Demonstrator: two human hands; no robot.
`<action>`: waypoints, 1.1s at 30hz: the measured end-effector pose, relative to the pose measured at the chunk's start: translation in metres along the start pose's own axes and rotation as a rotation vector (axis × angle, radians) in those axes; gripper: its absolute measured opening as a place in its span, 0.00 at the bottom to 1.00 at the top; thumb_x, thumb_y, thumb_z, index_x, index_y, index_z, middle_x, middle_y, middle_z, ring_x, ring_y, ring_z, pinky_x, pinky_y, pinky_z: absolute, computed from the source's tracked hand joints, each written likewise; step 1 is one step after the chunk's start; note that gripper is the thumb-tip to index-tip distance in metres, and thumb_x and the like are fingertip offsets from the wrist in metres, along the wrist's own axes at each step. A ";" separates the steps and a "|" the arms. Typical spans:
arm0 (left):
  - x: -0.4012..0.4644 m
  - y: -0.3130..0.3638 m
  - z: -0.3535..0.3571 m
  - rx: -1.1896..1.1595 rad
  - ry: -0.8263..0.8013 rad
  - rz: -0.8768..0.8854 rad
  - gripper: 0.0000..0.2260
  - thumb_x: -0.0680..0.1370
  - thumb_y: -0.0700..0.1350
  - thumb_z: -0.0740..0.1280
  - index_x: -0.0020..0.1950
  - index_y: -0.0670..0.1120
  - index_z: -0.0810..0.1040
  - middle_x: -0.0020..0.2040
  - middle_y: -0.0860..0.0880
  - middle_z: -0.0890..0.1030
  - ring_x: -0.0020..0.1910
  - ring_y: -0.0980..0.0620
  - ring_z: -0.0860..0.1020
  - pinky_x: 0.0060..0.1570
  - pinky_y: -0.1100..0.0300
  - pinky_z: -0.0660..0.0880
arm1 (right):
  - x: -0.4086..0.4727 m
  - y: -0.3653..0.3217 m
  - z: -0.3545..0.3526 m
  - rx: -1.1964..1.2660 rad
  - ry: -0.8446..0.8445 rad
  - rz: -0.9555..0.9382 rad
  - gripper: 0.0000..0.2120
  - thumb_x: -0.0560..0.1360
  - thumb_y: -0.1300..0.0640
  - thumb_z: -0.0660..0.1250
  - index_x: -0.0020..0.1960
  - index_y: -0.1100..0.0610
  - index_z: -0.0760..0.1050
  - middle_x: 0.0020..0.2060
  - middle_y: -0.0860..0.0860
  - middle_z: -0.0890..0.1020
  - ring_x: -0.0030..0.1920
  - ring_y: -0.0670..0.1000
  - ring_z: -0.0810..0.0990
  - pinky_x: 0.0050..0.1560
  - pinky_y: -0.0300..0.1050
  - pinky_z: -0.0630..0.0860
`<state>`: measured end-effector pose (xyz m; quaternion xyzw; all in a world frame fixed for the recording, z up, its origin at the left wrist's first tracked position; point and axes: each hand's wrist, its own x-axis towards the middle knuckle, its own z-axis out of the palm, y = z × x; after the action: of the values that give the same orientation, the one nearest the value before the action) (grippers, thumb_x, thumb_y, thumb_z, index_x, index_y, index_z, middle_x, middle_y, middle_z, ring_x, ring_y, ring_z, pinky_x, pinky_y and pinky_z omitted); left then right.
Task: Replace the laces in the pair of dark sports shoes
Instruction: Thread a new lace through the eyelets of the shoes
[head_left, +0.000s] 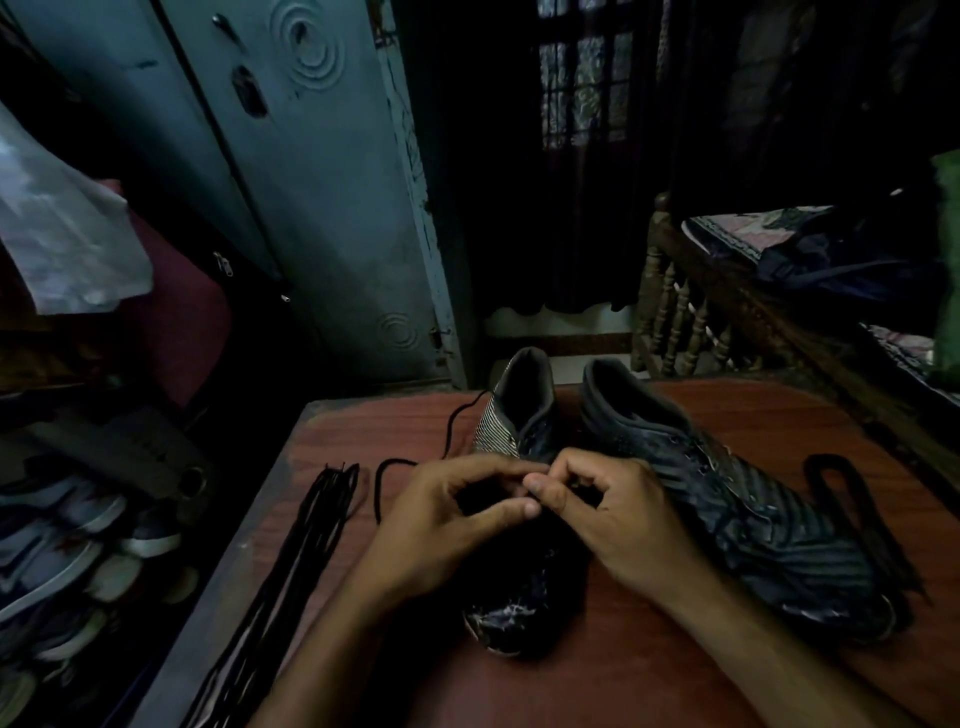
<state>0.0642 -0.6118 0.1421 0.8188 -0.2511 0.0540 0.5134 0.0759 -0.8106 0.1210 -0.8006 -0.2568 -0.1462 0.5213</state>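
Shoes first: the left shoe of the dark pair sits mid-worktop, toe pointing at the camera, and both hands are parked right over its lacing area. Left hand is curled, thumb and forefinger pinched together, and the right hand is doing the same thing, fingertips of both hands meeting just above the eyelets. They look clamped on the thin black lace, but it's so dark between the fingers that I honestly can't see the bit they're gripping. What you can see is that lace looping out to the left of the left hand and trailing away toward the far edge, past the striped side of the shoe.

Right shoe lies just beside the right hand, angled, heel far and toe near-right, touching or nearly touching its partner around the middle. Past its right side there's a wide flat black lace lying in a long loop on the reddish wooden worktop.

Over on the left, a bundle of thin black laces stretches along the worktop edge, near to far.

Further out: a rack of other footwear low on the left, a blue-grey metal cupboard behind, and a carved wooden bed frame far right.
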 end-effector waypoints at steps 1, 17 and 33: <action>0.001 -0.003 0.000 0.013 0.012 -0.004 0.10 0.77 0.43 0.75 0.56 0.53 0.86 0.51 0.54 0.86 0.52 0.55 0.84 0.53 0.61 0.79 | 0.000 0.000 0.000 0.011 0.008 0.008 0.16 0.76 0.40 0.66 0.37 0.50 0.77 0.30 0.45 0.79 0.31 0.44 0.77 0.33 0.46 0.72; 0.005 -0.016 -0.005 -0.126 0.314 -0.277 0.11 0.79 0.34 0.70 0.47 0.50 0.86 0.40 0.48 0.82 0.32 0.56 0.79 0.34 0.63 0.77 | 0.000 0.005 0.003 -0.223 -0.059 -0.001 0.23 0.79 0.61 0.67 0.72 0.45 0.71 0.71 0.35 0.67 0.44 0.45 0.76 0.48 0.28 0.69; 0.004 -0.023 0.010 0.076 0.220 -0.275 0.07 0.76 0.40 0.75 0.41 0.47 0.79 0.43 0.53 0.87 0.44 0.51 0.85 0.47 0.49 0.81 | 0.002 0.013 0.006 -0.244 -0.065 0.052 0.23 0.75 0.61 0.73 0.68 0.49 0.75 0.59 0.39 0.61 0.41 0.49 0.76 0.40 0.29 0.71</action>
<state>0.0768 -0.6146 0.1201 0.8535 -0.0770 0.0821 0.5089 0.0848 -0.8092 0.1093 -0.8687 -0.2331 -0.1365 0.4151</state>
